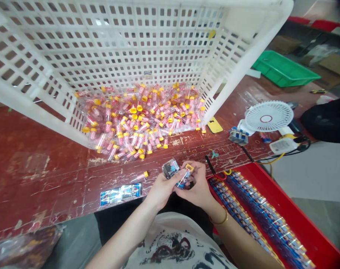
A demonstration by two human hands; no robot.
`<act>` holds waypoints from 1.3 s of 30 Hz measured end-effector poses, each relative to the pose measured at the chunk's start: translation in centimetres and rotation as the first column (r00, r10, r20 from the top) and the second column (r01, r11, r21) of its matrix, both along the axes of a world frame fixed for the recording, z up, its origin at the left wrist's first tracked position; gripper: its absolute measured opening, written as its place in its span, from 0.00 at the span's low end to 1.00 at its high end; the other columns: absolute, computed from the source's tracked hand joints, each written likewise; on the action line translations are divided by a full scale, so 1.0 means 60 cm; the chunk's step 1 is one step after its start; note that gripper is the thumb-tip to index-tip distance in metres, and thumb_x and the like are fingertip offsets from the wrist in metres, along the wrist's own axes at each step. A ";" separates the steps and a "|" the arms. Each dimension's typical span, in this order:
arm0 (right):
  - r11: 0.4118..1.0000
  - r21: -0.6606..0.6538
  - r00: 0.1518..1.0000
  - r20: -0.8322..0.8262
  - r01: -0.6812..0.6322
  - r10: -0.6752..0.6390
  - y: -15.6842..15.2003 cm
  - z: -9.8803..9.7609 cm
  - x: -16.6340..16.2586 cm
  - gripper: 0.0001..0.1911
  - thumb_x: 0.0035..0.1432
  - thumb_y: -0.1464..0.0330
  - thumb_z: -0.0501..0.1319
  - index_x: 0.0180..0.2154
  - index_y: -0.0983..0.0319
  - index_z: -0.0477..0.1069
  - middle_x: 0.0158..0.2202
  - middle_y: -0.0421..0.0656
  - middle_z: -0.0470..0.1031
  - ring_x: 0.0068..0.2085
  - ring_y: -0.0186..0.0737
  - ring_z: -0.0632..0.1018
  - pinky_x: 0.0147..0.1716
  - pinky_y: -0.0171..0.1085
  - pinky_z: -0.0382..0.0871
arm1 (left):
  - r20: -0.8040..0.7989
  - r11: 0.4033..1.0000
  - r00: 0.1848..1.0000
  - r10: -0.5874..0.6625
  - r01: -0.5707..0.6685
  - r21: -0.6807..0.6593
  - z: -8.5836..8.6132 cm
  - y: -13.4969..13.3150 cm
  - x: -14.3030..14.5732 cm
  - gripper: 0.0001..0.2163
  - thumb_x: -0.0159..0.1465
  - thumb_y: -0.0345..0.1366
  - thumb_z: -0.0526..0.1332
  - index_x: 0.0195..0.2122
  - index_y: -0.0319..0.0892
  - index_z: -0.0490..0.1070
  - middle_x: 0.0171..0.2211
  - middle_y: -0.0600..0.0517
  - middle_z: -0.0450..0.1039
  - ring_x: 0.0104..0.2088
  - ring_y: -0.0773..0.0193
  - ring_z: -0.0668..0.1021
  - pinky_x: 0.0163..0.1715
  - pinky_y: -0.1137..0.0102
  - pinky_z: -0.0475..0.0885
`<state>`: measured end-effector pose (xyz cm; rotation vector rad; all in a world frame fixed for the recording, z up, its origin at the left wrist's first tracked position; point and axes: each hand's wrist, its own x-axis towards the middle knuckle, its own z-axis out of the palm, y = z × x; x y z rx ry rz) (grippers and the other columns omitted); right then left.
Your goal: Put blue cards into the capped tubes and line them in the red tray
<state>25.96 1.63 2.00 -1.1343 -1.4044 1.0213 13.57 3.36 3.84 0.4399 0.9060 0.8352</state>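
Note:
My left hand (162,188) and my right hand (197,186) meet just over the near edge of the worn red table (41,168). Both are closed on one small clear tube with a yellow cap (187,175), wrapped in a printed label. A dark little packet (170,168) sits at my left fingertips. One loose yellow-capped tube (142,175) lies on the table left of my hands. A flat blue printed strip (121,193) lies further left at the table edge.
A big white lattice crate (130,48) is tipped on its side, spilling a heap of yellow-capped tubes (142,116). A red tray (304,231) at my right holds rows of labelled tubes. A small white fan (266,117), a green bin (284,69) and cables lie beyond.

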 end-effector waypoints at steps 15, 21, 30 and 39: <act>0.998 0.060 0.995 0.094 0.034 -0.039 -0.004 -0.005 0.009 0.34 0.40 0.76 0.66 0.45 0.55 0.51 0.46 0.45 0.61 0.45 0.42 0.72 0.36 0.39 0.73 | 0.001 0.999 1.000 0.005 -0.005 0.041 0.001 -0.002 0.013 0.15 0.51 0.39 0.71 0.37 0.34 0.78 0.29 0.46 0.80 0.29 0.61 0.80 0.37 0.66 0.74; 0.998 0.025 0.996 0.065 0.054 -0.055 -0.013 0.001 0.014 0.33 0.41 0.75 0.66 0.47 0.56 0.52 0.46 0.46 0.62 0.44 0.42 0.73 0.35 0.38 0.73 | -0.032 0.998 0.999 -0.011 0.013 0.054 0.000 -0.010 0.019 0.17 0.52 0.39 0.71 0.40 0.34 0.78 0.30 0.45 0.80 0.30 0.58 0.80 0.35 0.65 0.75; 0.994 0.073 0.993 0.076 0.086 -0.091 -0.026 0.002 0.036 0.33 0.40 0.73 0.68 0.46 0.56 0.54 0.48 0.46 0.62 0.46 0.42 0.72 0.44 0.41 0.71 | -0.160 0.984 0.987 -0.026 0.054 0.171 -0.006 -0.013 0.044 0.17 0.53 0.40 0.70 0.40 0.35 0.77 0.31 0.48 0.80 0.30 0.61 0.80 0.39 0.65 0.74; 0.755 -0.095 0.645 0.595 0.648 -0.479 -0.218 -0.048 0.394 0.29 0.42 0.63 0.68 0.45 0.59 0.57 0.42 0.43 0.66 0.43 0.41 0.72 0.46 0.41 0.68 | -0.288 0.988 0.957 -0.030 0.071 0.134 -0.023 0.015 0.103 0.15 0.49 0.43 0.71 0.34 0.41 0.75 0.23 0.57 0.75 0.24 0.67 0.77 0.33 0.69 0.78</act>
